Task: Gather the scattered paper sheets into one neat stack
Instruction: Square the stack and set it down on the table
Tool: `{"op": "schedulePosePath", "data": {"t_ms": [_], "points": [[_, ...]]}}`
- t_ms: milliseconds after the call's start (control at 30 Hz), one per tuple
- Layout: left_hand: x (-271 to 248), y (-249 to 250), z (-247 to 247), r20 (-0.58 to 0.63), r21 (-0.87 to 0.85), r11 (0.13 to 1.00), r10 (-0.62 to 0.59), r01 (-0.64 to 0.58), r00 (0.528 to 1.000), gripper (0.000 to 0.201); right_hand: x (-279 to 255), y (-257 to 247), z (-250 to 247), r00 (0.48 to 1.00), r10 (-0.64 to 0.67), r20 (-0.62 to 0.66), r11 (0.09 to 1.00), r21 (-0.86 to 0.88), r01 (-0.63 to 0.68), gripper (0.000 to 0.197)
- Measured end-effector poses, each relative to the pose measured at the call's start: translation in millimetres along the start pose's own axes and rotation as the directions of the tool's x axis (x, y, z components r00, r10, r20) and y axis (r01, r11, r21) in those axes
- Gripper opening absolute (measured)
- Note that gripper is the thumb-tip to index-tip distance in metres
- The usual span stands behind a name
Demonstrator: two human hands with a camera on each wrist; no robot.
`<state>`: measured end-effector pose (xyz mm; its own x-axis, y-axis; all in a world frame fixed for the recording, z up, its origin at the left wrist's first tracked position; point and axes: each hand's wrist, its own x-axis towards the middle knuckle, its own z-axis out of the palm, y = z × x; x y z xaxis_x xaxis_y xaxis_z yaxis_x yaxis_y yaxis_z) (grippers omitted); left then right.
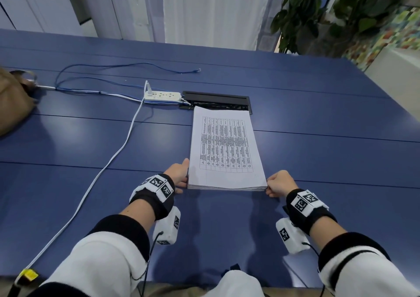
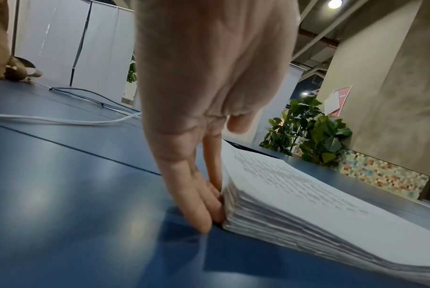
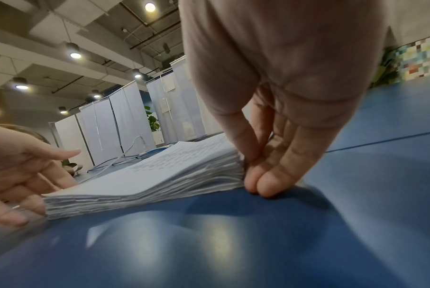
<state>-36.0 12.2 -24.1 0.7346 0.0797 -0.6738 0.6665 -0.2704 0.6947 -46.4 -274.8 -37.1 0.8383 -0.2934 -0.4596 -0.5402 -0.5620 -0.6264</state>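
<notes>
One thick stack of white paper sheets lies on the blue table; its top sheet carries a printed grid. Seen from the left wrist, the stack's side shows slightly uneven sheet edges. My left hand is at the near left corner, with straight fingers pressed flat against the left edge and tips on the table. My right hand is at the near right corner, where its fingers point down and press the right edge of the stack. The left hand also shows there.
Beyond the stack's far end are a black cable hatch and a white power strip. A white cable runs diagonally toward the near left edge. Blue wires loop at the back, a brown bag sits far left, and a plant stands back right.
</notes>
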Motion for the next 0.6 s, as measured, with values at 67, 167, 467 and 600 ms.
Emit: {"op": "schedulePosePath", "data": {"t_ms": [67,167,467,600], "points": [[-2.4,1.4,0.2,0.008,-0.002,1.0,-0.002,0.002,1.0,0.047,-0.4,0.5,0.7,1.0,-0.001,0.003,1.0,0.004,0.001,0.023],[-1.5,2.1,-3.2,0.032,-0.006,1.0,-0.022,0.022,0.999,0.048,-0.2,3.1,0.9,1.0,0.001,0.002,0.999,0.035,-0.001,0.026],[1.6,-2.2,-6.9,-0.009,-0.008,1.0,-0.009,0.009,1.0,0.056,2.0,10.5,-1.8,0.999,0.005,0.032,0.984,0.178,-0.011,0.027],[2.9,-1.4,-1.9,0.001,-0.003,1.0,0.021,-0.021,1.0,0.045,1.9,10.4,2.0,1.0,0.005,0.02,0.986,0.165,-0.008,0.026]]}}
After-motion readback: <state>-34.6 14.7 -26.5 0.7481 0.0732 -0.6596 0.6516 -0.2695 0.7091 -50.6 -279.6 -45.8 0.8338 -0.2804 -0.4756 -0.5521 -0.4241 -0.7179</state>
